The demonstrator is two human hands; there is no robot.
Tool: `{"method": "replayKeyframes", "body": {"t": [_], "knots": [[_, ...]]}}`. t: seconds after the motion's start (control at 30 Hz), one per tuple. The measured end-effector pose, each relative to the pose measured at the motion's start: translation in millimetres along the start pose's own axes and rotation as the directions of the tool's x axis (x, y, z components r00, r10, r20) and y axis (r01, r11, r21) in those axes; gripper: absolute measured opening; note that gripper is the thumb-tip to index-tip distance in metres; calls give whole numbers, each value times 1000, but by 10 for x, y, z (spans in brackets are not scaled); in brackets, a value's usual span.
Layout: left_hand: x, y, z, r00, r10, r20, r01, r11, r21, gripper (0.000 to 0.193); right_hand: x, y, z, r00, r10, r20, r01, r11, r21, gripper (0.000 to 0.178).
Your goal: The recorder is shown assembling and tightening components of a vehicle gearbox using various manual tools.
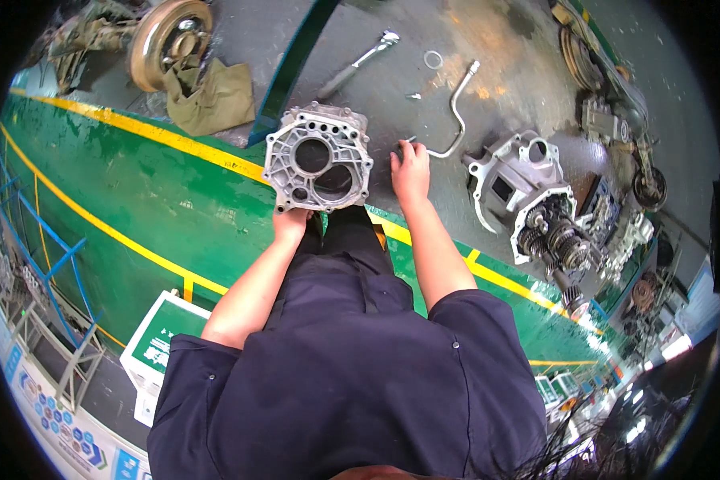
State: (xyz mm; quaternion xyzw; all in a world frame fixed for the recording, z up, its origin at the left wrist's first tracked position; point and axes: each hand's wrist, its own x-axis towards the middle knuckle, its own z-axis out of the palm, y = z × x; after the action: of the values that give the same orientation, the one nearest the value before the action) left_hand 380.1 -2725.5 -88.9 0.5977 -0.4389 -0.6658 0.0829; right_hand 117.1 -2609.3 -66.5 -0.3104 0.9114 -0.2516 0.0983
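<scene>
A grey cast-metal gearbox housing (282, 166), with several round openings, stands in front of my legs on the dark floor. My left hand (294, 220) grips its lower left edge; the fingers are partly hidden beneath the casting. To the right of the housing, my right hand (410, 170) is closed at the near end of a bent metal crank-shaped rod (461, 120), which curves away to the far right. A ratchet wrench (358, 66) lies beyond the housing. Near the rod are a thin metal ring (433, 59) and a small bolt (414, 96).
At right sits another opened gearbox casing (512, 178) with exposed gears (566, 242) and other metal parts around it. A wheel drum (170, 44) and an olive cloth (212, 98) lie far left. A dark green post (296, 68) rises behind the housing. A white box (146, 360) is at lower left.
</scene>
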Motion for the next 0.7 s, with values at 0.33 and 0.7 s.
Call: {"method": "replayKeyframes", "body": {"t": [0.33, 0.7], "knots": [[241, -418, -607, 974, -185, 130, 116, 902, 416, 26, 61, 156, 166, 991, 85, 103, -71, 988, -140, 17], [-230, 462, -844, 721, 17, 693, -167, 974, 150, 30, -1652, -1335, 48, 781, 372, 501, -597, 681, 425, 15]]}}
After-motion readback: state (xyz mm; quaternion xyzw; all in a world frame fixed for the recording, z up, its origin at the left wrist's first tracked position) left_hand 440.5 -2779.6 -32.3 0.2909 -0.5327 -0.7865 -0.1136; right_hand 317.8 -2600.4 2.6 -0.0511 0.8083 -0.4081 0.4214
